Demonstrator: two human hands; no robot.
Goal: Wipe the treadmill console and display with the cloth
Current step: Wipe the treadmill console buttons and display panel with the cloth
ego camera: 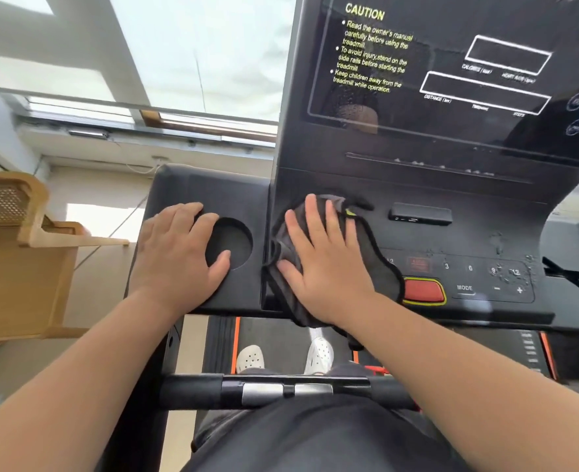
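At the far left we see a wooden chair [19, 233] standing on the floor beside the treadmill. Next comes the left wing of the console [213, 185], where our left hand [179, 253] lies flat, palm down, its fingers [186, 212] spread and holding nothing; the thumb reaches the near rim of the round cup holder [233, 240].

Moving right, our right hand [325, 260] presses flat on the dark grey cloth [373, 260], fingers splayed wide rather than curled around it. The cloth is spread over the left part of the console's central panel, touching its left edge and hanging over the near edge. Its right border sits just beside the red stop button [422, 290], which lies near the console's near edge.

Further right we find the MODE key [464, 287] and the speed keys [470, 268], with water droplets [506, 274] scattered towards the panel's right edge. Above, the display [451, 73] rises upright, showing yellow caution text and white outlined boxes.

Below the console, a handlebar [281, 390] crosses in front of us, and white perforated shoes [318, 356] stand on the belt.
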